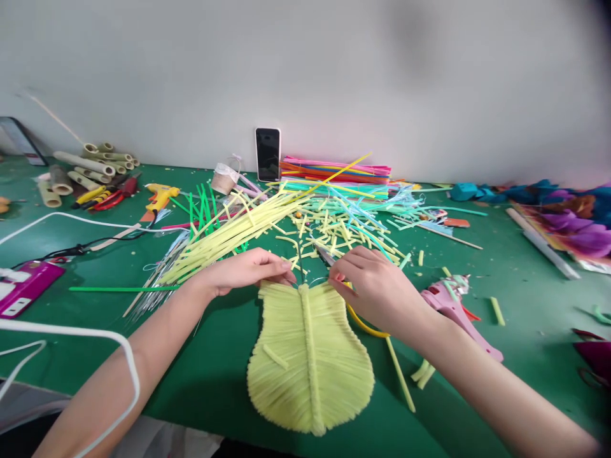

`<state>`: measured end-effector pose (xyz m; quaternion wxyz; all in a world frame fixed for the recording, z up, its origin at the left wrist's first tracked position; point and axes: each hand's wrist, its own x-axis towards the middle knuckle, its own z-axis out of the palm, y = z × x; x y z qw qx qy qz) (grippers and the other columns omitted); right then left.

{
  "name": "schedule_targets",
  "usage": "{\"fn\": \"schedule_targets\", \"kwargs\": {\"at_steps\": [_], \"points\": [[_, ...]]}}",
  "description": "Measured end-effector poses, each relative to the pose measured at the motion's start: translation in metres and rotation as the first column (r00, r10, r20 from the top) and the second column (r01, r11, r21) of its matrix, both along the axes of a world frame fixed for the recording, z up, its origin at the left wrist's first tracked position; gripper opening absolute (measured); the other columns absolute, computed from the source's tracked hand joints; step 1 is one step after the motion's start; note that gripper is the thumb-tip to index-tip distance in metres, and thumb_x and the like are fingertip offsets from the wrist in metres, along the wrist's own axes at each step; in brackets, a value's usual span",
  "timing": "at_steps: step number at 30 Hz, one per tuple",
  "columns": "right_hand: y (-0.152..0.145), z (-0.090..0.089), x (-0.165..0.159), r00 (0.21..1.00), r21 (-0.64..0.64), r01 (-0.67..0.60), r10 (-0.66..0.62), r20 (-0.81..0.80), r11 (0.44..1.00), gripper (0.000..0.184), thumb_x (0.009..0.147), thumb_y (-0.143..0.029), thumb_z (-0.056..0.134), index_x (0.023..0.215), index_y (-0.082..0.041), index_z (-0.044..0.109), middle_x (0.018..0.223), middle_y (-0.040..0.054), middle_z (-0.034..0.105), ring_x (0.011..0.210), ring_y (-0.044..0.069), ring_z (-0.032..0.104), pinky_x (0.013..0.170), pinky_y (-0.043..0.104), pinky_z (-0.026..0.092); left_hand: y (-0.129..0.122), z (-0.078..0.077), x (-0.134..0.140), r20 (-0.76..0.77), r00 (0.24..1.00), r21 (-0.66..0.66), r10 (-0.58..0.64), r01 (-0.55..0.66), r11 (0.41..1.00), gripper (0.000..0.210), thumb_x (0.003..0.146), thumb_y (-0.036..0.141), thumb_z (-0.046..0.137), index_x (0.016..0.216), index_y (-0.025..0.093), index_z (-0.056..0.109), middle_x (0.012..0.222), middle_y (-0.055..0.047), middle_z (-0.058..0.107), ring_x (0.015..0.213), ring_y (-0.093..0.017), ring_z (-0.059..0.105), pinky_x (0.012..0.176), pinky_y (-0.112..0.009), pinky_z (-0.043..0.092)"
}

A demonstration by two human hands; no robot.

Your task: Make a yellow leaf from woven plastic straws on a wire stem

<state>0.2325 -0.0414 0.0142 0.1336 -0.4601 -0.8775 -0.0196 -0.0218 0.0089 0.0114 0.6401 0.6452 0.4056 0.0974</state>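
A pale yellow-green leaf shape (281, 356), built from fuzzy pipe cleaners with a thick midrib, lies in front of me, its broad rounded end nearest. A dark stem wire (300, 257) sticks out of its far end. My left hand (267, 266) is closed at the leaf's far left corner, fingertips pinching its edge. On the far right corner, my right hand (370, 280) is closed around a yellow-handled tool (365, 323) with a pointed metal tip; whether pliers or scissors I cannot tell. A short cut piece (275, 356) rests on the leaf.
Yellow pipe cleaners (229, 235) and cut scraps (329, 226) cover the middle. Behind them stand a phone (268, 154) and coloured bundles (337, 168). A pink glue gun (461, 318) lies right, a yellow one (160, 196) left. A white cable (128, 356) crosses by my left arm.
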Motion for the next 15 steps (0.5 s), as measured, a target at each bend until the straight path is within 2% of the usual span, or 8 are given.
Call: {"fn": "schedule_targets", "kwargs": {"at_steps": [3,6,8,12,15], "points": [[-0.004,0.000,-0.002,0.993,-0.025,0.032,-0.035,-0.113,0.999,0.012,0.090,-0.013,0.054,0.096,-0.016,0.064,0.094,0.0085,0.068,0.093,0.025,0.059,0.080,0.036,0.045,0.001,0.001,-0.003,-0.013,1.000,0.108,-0.018,0.019,0.994,0.030,0.085,0.041,0.066,0.103,0.018,0.072,0.107,-0.007,0.073,0.097,-0.018,0.064,0.082,-0.025,0.046],[-0.012,0.002,-0.014,0.959,-0.042,0.004,-0.016,-0.284,0.999,0.018,0.091,-0.013,0.051,0.105,-0.018,0.062,0.105,0.0095,0.067,0.101,0.025,0.058,0.088,0.038,0.046,0.000,-0.003,-0.002,0.047,0.999,0.096,0.002,-0.006,0.995,0.030,0.080,0.033,0.072,0.105,0.018,0.069,0.111,-0.007,0.071,0.100,-0.019,0.064,0.083,-0.028,0.049],[-0.015,0.003,-0.024,0.939,-0.117,-0.010,-0.031,-0.341,0.993,0.018,0.091,-0.019,0.054,0.107,-0.019,0.062,0.104,0.0088,0.067,0.101,0.024,0.059,0.088,0.038,0.046,-0.002,-0.007,0.001,0.076,0.997,0.118,0.026,-0.034,0.992,0.030,0.079,0.031,0.071,0.106,0.017,0.067,0.110,-0.008,0.072,0.101,-0.020,0.065,0.083,-0.029,0.050],[-0.016,-0.001,-0.037,0.930,-0.339,-0.001,-0.124,-0.346,0.941,0.024,0.086,-0.025,0.063,0.109,-0.022,0.063,0.090,0.0036,0.069,0.087,0.021,0.064,0.078,0.034,0.048,-0.009,-0.010,0.010,0.029,0.999,0.325,0.030,-0.038,0.945,0.021,0.083,0.029,0.067,0.101,0.018,0.068,0.100,-0.005,0.074,0.093,-0.020,0.068,0.080,-0.028,0.050],[-0.014,-0.005,-0.039,0.904,-0.406,0.024,-0.193,-0.381,0.913,0.022,0.082,-0.021,0.065,0.104,-0.021,0.064,0.086,0.0015,0.068,0.081,0.019,0.064,0.074,0.031,0.047,-0.017,-0.008,0.016,-0.059,0.997,0.486,0.043,-0.009,0.874,0.015,0.086,0.031,0.065,0.096,0.020,0.069,0.091,-0.002,0.074,0.084,-0.018,0.068,0.073,-0.026,0.049]]}}
